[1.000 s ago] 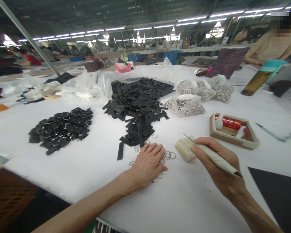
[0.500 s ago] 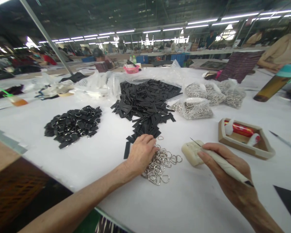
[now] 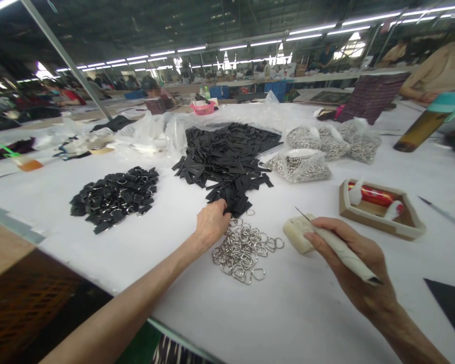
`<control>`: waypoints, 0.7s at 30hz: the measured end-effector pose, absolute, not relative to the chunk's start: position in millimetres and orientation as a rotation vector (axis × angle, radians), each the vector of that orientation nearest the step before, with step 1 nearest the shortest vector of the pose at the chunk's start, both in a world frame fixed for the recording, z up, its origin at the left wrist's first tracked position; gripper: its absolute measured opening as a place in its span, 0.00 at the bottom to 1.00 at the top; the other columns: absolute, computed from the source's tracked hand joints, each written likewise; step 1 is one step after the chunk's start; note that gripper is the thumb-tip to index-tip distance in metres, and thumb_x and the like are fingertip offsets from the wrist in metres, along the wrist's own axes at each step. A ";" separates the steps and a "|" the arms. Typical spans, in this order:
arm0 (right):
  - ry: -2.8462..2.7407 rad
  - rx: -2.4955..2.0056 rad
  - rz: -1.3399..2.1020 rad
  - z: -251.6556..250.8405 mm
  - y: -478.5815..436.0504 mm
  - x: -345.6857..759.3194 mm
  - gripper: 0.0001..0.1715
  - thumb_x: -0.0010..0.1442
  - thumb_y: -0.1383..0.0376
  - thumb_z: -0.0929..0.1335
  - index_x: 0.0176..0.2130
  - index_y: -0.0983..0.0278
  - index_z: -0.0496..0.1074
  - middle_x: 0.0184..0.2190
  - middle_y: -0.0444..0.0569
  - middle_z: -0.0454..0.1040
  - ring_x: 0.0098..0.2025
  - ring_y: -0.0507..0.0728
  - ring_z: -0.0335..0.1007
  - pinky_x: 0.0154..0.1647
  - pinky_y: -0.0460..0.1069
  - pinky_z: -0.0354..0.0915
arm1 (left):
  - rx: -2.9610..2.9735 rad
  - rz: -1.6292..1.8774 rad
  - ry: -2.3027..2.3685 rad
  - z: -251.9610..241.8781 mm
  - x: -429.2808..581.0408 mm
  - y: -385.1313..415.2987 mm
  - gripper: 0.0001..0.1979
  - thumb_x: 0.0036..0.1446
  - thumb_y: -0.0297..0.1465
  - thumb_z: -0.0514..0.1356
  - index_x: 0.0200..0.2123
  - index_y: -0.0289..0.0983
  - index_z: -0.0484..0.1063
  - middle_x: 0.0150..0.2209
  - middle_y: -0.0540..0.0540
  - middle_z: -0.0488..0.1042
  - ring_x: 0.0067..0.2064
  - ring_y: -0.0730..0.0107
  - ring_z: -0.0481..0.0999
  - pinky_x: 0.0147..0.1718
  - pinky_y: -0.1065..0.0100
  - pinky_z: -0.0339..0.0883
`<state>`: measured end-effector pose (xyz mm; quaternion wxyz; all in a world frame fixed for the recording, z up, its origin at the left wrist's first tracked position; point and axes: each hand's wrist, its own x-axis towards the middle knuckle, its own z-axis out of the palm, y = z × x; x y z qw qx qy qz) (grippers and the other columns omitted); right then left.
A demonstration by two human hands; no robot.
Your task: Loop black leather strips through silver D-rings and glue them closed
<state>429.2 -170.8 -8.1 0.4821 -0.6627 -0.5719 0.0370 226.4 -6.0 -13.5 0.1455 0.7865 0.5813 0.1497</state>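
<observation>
Your right hand [image 3: 358, 265]'s gripping that pale-handled pointed tool [image 3: 341, 251]. Left hand [image 3: 212, 223]'s at the black strips [image 3: 229, 156], can't tell if pinching any. Red tube [image 3: 374, 194]'s markings? Too blurry.

No legible text or numbers.
</observation>
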 end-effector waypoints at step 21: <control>-1.014 -1.398 0.636 8.2 -170.4 437.4 0.08 0.54 0.61 0.68 0.29 0.64 0.71 0.17 0.41 0.64 0.18 0.47 0.54 0.15 0.42 0.49 | 0.891 0.807 0.860 14.6 256.0 -41.3 0.06 0.49 0.20 0.57 0.29 0.35 0.64 0.29 0.42 0.77 0.33 0.65 0.77 0.30 0.69 0.71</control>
